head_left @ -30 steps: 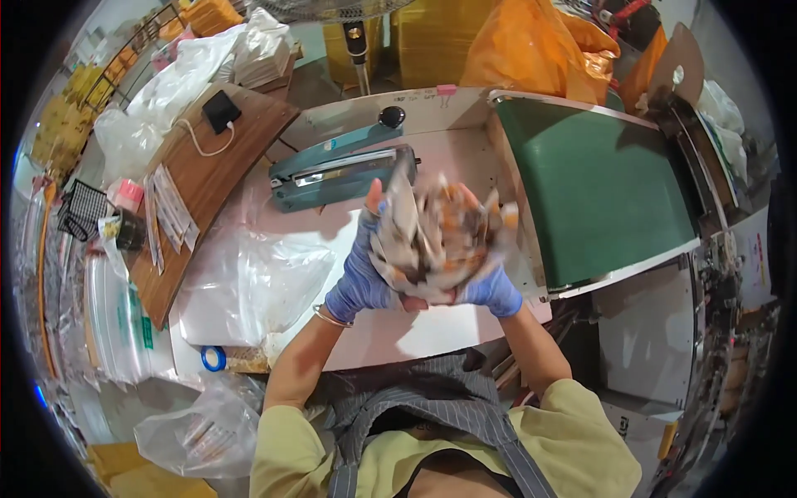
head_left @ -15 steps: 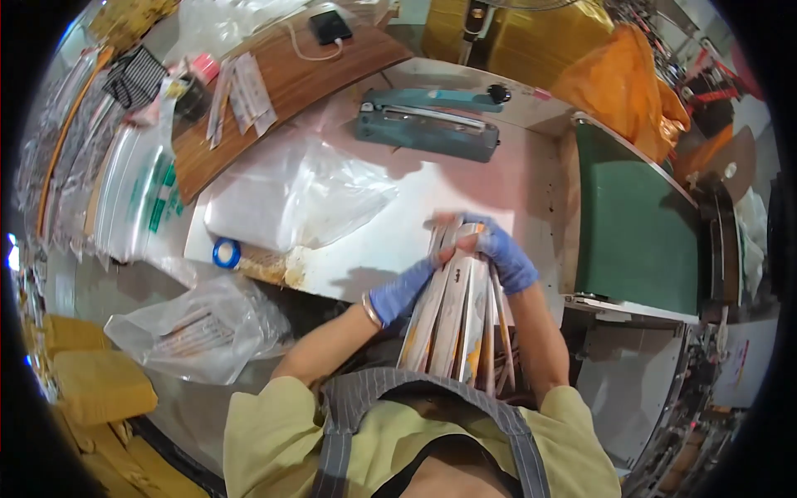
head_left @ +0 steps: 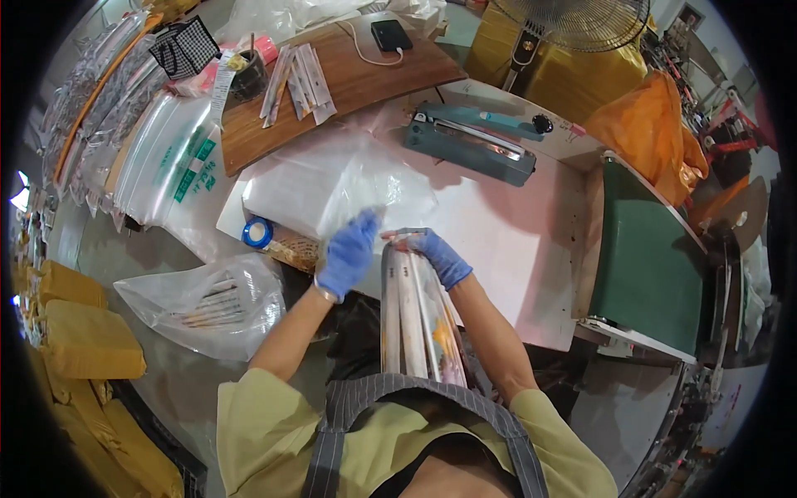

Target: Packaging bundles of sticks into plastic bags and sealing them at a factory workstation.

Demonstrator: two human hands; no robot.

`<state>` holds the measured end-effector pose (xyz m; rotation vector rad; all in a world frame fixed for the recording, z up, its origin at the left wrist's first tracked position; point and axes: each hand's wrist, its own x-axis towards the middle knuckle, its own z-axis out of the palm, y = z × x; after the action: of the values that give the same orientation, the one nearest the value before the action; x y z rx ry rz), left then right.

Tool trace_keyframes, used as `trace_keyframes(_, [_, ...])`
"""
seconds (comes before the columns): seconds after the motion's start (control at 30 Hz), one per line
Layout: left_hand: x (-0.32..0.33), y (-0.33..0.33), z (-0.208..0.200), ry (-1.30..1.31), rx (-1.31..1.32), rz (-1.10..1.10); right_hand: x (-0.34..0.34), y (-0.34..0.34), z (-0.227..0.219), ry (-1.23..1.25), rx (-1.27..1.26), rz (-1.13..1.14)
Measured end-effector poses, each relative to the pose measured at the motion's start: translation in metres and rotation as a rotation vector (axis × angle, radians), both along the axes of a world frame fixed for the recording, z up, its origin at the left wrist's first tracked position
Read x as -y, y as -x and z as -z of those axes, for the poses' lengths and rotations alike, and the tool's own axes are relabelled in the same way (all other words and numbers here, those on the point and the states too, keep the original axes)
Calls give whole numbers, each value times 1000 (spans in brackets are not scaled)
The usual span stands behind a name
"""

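Observation:
My right hand [head_left: 438, 256], in a blue-violet glove, grips the upper end of a bundle of long narrow packets [head_left: 411, 311]. They are white with orange and yellow print and stand upright against my apron. Apart from the bundle, my left hand [head_left: 349, 257], gloved alike, reaches over the near edge of a stack of clear plastic bags [head_left: 311, 183]. Its fingers stretch forward, slightly blurred, and I see nothing held in them. Whether the fingertips touch the plastic, I cannot tell. The bundle's lower end is hidden behind the apron.
Behind the bags lies a teal impulse sealer [head_left: 469, 145]. A blue tape roll [head_left: 257, 233] sits at the white table's left edge. A wooden board [head_left: 365, 70] carries a phone [head_left: 390, 36] and several narrow packets. A clear sack [head_left: 207, 303] lies lower left; a green panel [head_left: 652, 257] stands right.
My left hand has let go of the bundle and moved left to the clear bags. My right hand keeps its grip, and the bundle sits further left in view. The view has shifted.

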<state>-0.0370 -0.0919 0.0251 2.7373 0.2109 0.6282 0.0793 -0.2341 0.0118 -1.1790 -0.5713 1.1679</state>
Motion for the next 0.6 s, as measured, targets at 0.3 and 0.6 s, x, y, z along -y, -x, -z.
trace_keyframes(0.3, [63, 56, -11, 230, 261, -182, -9, -62, 127, -61, 262, 150])
trace_keyframes(0.6, [135, 117, 79, 393, 122, 135, 212, 121, 166, -409, 210, 337])
